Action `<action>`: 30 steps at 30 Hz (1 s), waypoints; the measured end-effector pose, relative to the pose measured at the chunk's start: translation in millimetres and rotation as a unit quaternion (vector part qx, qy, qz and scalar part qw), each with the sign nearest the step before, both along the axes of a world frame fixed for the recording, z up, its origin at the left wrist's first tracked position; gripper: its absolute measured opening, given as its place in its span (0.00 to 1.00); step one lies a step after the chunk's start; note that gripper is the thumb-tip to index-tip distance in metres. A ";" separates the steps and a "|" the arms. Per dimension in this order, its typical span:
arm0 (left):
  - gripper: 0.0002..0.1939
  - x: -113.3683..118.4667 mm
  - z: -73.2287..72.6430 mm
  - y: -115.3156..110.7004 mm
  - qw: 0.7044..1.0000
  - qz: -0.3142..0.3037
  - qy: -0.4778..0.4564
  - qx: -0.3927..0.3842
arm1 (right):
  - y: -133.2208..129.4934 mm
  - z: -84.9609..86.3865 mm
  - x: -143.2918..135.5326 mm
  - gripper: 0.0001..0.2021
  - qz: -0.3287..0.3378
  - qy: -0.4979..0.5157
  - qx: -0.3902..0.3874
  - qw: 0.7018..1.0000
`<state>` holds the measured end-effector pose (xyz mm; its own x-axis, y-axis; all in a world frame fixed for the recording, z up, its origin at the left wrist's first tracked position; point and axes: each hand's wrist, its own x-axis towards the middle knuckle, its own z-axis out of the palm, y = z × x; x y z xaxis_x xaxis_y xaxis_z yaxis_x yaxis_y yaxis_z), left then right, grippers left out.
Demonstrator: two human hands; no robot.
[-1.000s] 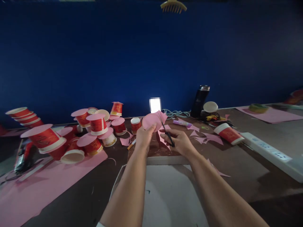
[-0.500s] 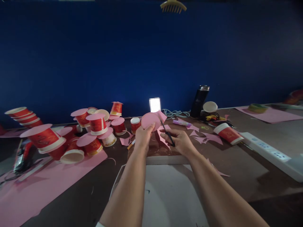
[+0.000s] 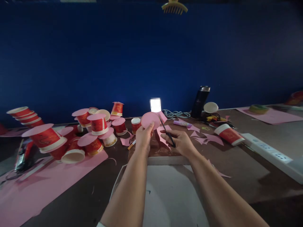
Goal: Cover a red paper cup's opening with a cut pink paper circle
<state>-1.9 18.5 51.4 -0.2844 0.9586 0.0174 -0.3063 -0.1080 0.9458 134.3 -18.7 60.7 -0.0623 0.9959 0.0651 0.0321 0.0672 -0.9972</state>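
Observation:
Near the middle of the head view, my left hand (image 3: 144,138) pinches a round pink paper piece (image 3: 149,120) by its lower right edge. My right hand (image 3: 180,141) is closed on black scissors (image 3: 169,137), whose blades point up and left along the right edge of the round piece. A pink paper flap (image 3: 163,116) sticks out beyond the blades. Below the blades lies a pink scrap (image 3: 163,135) on the dark table. Left of my left hand stands a small red cup (image 3: 135,125).
Red paper cups (image 3: 48,136), several topped with pink discs, crowd the left beside a pink sheet (image 3: 59,181). To the right are a purple glue stick (image 3: 182,123), pink scraps (image 3: 213,139), a black bottle (image 3: 200,102), a tipped cup (image 3: 228,134) and a power strip (image 3: 267,151).
The whole view has shifted very slightly. Both hands keep their holds, and the paper and scissors look almost the same as before.

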 end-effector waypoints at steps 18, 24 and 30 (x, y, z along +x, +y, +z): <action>0.21 0.6 -3.7 -1.3 0.998 -0.013 0.057 0.010 | 0.8 -1.2 0.2 0.28 0.014 0.003 0.002 1.000; 0.22 -0.4 -3.0 -0.5 0.999 -0.018 0.050 0.003 | -0.5 0.8 0.7 0.28 0.007 -0.016 -0.002 1.000; 0.22 -1.6 -5.8 1.4 0.998 -0.015 0.060 0.002 | -2.2 2.0 0.1 0.28 0.007 -0.011 -0.008 1.000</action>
<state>-3.5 19.9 45.6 -0.2520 0.9662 0.0546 -0.1931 -0.1055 0.9755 134.4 -20.9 62.7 -0.0780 0.9958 0.0475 0.0540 0.0518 -0.9972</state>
